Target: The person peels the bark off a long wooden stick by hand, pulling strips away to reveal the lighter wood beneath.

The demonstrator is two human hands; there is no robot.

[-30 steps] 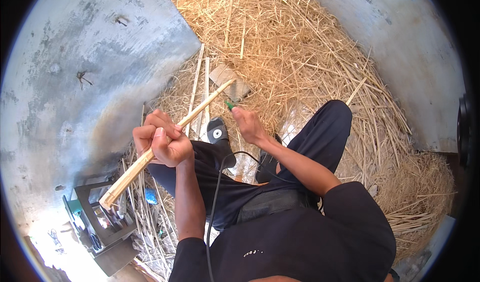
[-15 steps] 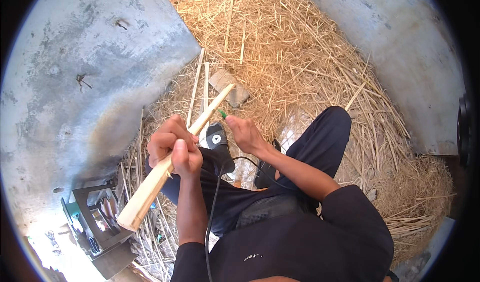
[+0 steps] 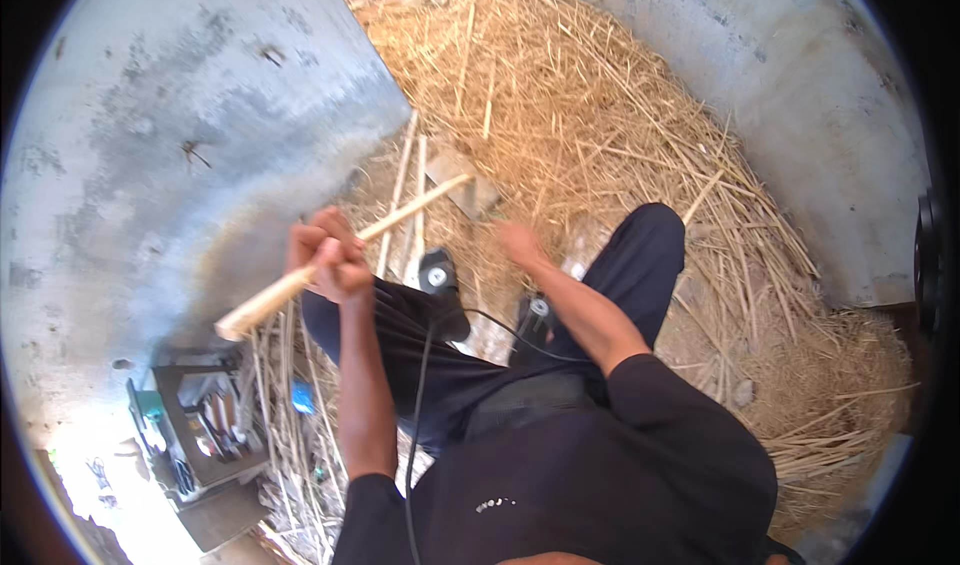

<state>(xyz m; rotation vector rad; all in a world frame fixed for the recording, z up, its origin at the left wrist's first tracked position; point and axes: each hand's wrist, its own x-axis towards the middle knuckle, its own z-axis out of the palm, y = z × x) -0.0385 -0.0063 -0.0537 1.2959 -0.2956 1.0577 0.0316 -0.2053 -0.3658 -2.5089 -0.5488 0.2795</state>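
Note:
A long, pale piece of wood [image 3: 262, 310] slants across the left side, its broad, flat end toward the lower left and its thinner end toward the upper right. My left hand [image 3: 330, 257] is closed around its middle, above my left knee. To the right and apart from the wood, my right hand [image 3: 522, 245] is smeared by motion. Its fingers and anything in them cannot be made out. Beyond the wood's thin end lies a greyish block [image 3: 482, 199] on the ground.
Straw-like shavings and strips [image 3: 560, 95] cover the ground ahead. A grey-blue wall [image 3: 130, 165] stands at left, another [image 3: 810, 115] at right. An open box of tools [image 3: 215, 420] sits lower left, near a blue scrap [image 3: 303, 397]. A dark cable [image 3: 420, 405] hangs before me.
My right hand has moved right, away from the wood; the green thing at its fingertips no longer shows. My left hand has shifted slightly up and left, and the wood's broad end has risen.

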